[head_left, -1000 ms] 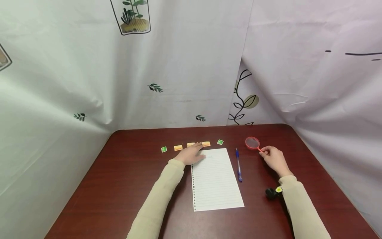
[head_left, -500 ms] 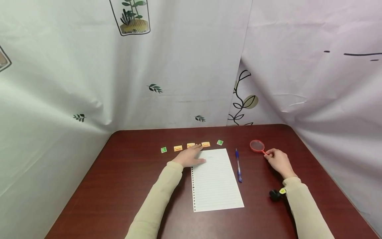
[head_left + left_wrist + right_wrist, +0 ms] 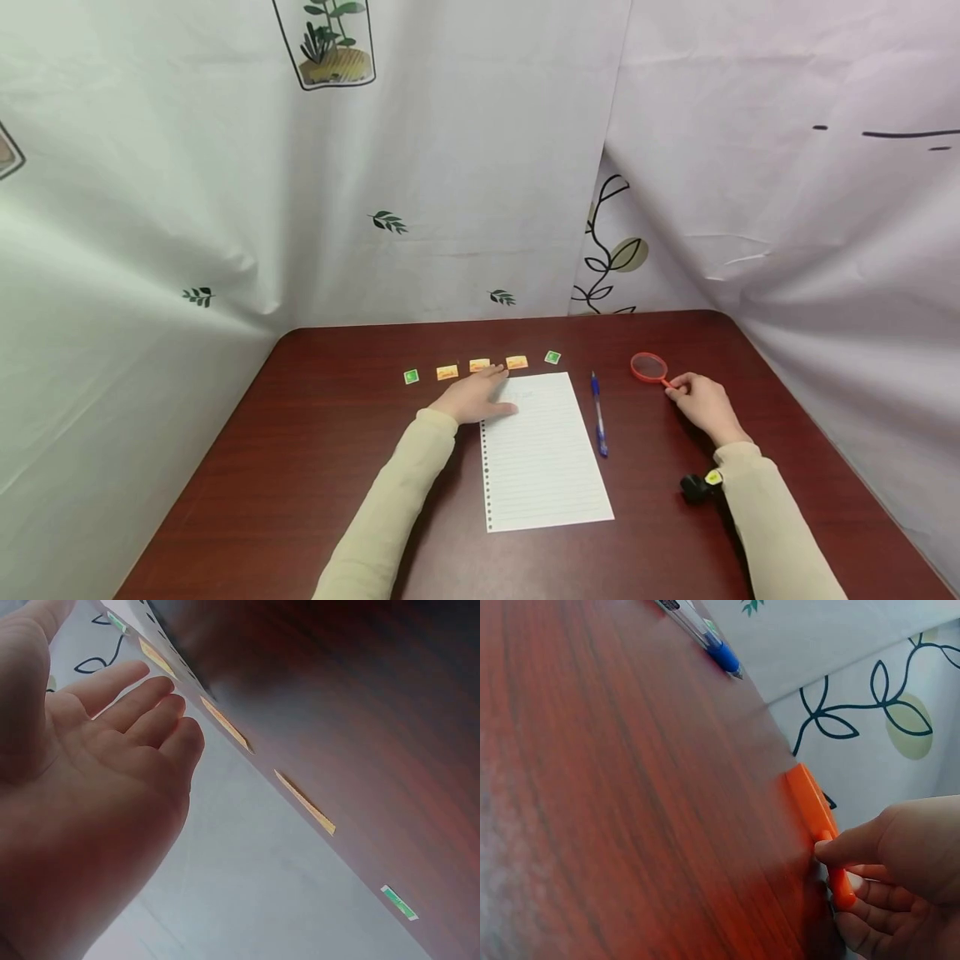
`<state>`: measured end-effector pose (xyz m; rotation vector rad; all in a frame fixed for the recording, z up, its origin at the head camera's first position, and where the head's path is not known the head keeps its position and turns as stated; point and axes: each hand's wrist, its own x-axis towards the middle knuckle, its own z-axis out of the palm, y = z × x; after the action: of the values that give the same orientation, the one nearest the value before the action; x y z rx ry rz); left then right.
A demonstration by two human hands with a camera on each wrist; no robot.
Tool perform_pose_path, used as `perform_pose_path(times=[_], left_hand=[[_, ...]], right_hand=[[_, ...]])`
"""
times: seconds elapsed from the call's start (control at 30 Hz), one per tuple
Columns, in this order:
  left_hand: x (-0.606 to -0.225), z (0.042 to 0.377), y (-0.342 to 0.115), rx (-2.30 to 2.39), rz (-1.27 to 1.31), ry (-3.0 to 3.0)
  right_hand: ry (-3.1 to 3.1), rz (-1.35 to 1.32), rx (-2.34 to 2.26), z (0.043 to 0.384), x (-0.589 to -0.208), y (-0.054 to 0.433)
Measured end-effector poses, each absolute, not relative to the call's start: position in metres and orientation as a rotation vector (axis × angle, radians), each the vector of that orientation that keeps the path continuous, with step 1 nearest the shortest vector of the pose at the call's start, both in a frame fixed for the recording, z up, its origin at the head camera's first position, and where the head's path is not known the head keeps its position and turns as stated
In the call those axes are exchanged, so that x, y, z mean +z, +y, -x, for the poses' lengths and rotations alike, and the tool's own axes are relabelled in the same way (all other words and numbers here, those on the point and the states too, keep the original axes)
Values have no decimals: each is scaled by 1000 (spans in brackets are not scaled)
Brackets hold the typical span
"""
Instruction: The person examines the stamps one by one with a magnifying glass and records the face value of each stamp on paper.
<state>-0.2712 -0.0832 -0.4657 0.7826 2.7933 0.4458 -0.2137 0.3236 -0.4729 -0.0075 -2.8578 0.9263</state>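
My right hand (image 3: pixel 707 407) pinches the short handle of a red magnifying glass (image 3: pixel 648 367) at the right of the table. The right wrist view shows its orange-red handle (image 3: pixel 841 888) between thumb and fingers, with the lens rim seen edge-on. My left hand (image 3: pixel 472 395) lies over the upper left corner of a lined, hole-punched sheet of paper (image 3: pixel 546 458), fingers extended and thumb spread. In the left wrist view the left palm (image 3: pixel 97 780) shows with nothing in it. Faint writing marks the top of the sheet. A blue pen (image 3: pixel 599 417) lies between the sheet and the magnifying glass.
Along the back lies a row of small stamps: a green stamp (image 3: pixel 411 377) at the left, several orange ones such as this orange stamp (image 3: pixel 447 372), and another green stamp (image 3: pixel 552 357) at the right. A printed white curtain (image 3: pixel 450 167) hangs behind the table (image 3: pixel 300 467).
The right hand has drawn the magnifying glass a short way to the right and slightly nearer, away from the pen. The left hand has shifted only slightly on the sheet.
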Motion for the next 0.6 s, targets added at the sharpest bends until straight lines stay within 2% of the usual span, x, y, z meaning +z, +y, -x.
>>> perform_pose_path(times=[0.6], left_hand=[[-462,257,-88,388,-803,2812]], right_hand=[[-2805,-17,875,217,-471,323]])
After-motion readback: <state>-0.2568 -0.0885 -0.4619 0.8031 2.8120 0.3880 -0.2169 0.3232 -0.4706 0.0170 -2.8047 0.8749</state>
